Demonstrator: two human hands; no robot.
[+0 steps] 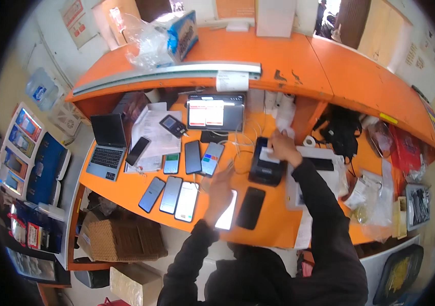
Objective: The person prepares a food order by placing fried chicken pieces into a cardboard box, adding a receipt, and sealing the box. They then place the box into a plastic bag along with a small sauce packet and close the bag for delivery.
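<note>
My right hand is at the top of a black receipt printer, its fingers closed around a white paper slip. My left hand reaches over the desk, partly covering a smartphone with a bright white screen. That hand is blurred, and whether its fingers touch anything is hidden. To its right lies a dark-screened smartphone. On its left, a phone with a lit white screen lies beside two more phones.
A tablet stands behind loose white cables. An open laptop, papers and more phones occupy the left side. Plastic bags lie at right. The raised orange counter bounds the desk's back.
</note>
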